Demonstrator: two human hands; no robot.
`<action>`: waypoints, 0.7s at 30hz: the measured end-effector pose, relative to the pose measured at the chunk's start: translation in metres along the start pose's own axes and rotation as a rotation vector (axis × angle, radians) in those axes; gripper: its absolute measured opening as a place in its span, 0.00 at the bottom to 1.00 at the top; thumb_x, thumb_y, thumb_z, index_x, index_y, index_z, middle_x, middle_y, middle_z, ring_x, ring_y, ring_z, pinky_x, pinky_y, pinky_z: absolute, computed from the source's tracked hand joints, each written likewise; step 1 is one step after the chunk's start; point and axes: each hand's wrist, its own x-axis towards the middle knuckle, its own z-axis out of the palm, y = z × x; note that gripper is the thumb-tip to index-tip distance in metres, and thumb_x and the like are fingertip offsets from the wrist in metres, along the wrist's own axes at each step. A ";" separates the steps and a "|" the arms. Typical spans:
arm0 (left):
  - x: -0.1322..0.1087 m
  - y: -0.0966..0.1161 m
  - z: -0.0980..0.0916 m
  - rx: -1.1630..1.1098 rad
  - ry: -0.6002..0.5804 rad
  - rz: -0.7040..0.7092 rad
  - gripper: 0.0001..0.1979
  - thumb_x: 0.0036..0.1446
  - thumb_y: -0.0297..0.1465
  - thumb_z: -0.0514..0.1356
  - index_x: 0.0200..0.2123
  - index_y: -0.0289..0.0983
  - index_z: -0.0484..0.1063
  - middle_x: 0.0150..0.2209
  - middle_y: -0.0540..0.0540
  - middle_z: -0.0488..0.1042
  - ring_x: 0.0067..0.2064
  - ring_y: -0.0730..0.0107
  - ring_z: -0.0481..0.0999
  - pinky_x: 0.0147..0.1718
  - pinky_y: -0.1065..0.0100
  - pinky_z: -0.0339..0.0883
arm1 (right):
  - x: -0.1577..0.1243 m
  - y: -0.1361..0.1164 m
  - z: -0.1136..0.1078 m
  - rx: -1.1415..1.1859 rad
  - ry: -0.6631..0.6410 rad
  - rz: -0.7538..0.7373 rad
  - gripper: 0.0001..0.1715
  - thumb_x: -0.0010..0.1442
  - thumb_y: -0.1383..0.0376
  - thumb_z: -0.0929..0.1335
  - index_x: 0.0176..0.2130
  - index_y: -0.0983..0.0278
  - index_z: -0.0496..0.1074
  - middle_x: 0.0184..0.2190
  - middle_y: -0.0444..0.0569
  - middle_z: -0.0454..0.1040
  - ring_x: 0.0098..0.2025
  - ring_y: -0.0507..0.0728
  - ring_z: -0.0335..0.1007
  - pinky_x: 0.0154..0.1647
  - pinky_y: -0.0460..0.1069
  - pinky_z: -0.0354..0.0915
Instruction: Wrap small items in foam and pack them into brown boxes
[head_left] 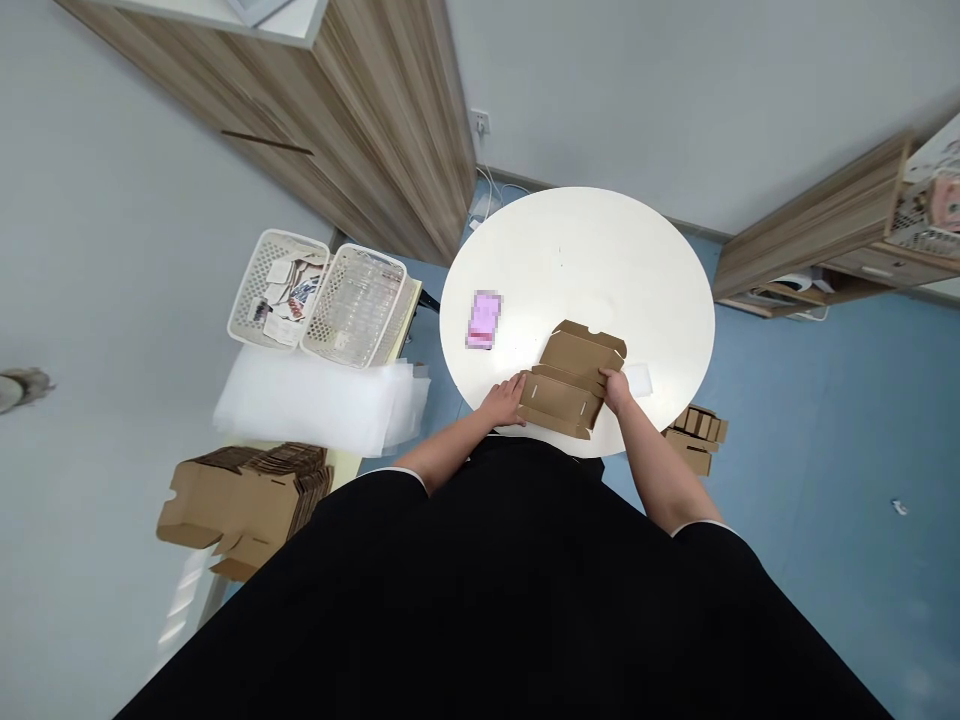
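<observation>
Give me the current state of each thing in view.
Cardboard box: opened out, unassembled
Left hand: fingers at the box's left edge
Right hand: holding the box's right edge
White square: flat on the table
Pink item: on the table, details blurred
Left basket: open, holding papers
Translucent sheets: stacked
Cardboard blanks: stacked, unfolded

you wear a black top (pixel 517 590) that fills the bottom centre of the frame, its cloth a deep, even black. your left sleeve (pixel 375 500), left of centre, is short and ends in a thin white edge (pixel 411 473); your right sleeve (pixel 724 560), at lower right, is short and black too, with a matching pale rim (pixel 701 524). below the hems, your left forearm (pixel 441 450) and right forearm (pixel 658 470) are bare, as are your left hand (pixel 504 403) and right hand (pixel 617 388).
</observation>
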 end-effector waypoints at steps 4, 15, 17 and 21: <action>-0.002 0.004 0.008 0.032 0.053 -0.013 0.67 0.51 0.47 0.72 0.78 0.34 0.31 0.76 0.27 0.42 0.71 0.34 0.56 0.66 0.46 0.54 | -0.001 0.005 -0.001 -0.053 0.025 -0.070 0.16 0.55 0.59 0.72 0.44 0.61 0.74 0.41 0.51 0.83 0.45 0.62 0.81 0.48 0.58 0.78; 0.017 -0.020 0.004 -0.467 0.146 -0.029 0.56 0.57 0.43 0.71 0.77 0.41 0.41 0.72 0.32 0.56 0.69 0.44 0.64 0.64 0.51 0.63 | -0.040 -0.008 -0.017 -0.349 -0.171 0.169 0.22 0.63 0.59 0.74 0.55 0.57 0.71 0.58 0.56 0.77 0.55 0.65 0.77 0.53 0.65 0.76; 0.018 -0.022 0.004 -0.543 0.156 -0.022 0.58 0.56 0.41 0.72 0.77 0.42 0.37 0.71 0.31 0.57 0.68 0.44 0.64 0.63 0.49 0.63 | -0.048 -0.004 -0.016 -0.360 -0.157 0.203 0.22 0.65 0.56 0.72 0.57 0.55 0.69 0.60 0.55 0.75 0.57 0.65 0.75 0.52 0.67 0.76; 0.017 -0.025 0.003 -0.601 0.149 0.043 0.60 0.54 0.39 0.74 0.77 0.42 0.38 0.70 0.31 0.59 0.69 0.43 0.63 0.66 0.47 0.59 | -0.053 0.000 -0.015 -0.379 -0.141 0.207 0.22 0.66 0.54 0.71 0.57 0.53 0.69 0.62 0.54 0.72 0.60 0.65 0.71 0.53 0.68 0.74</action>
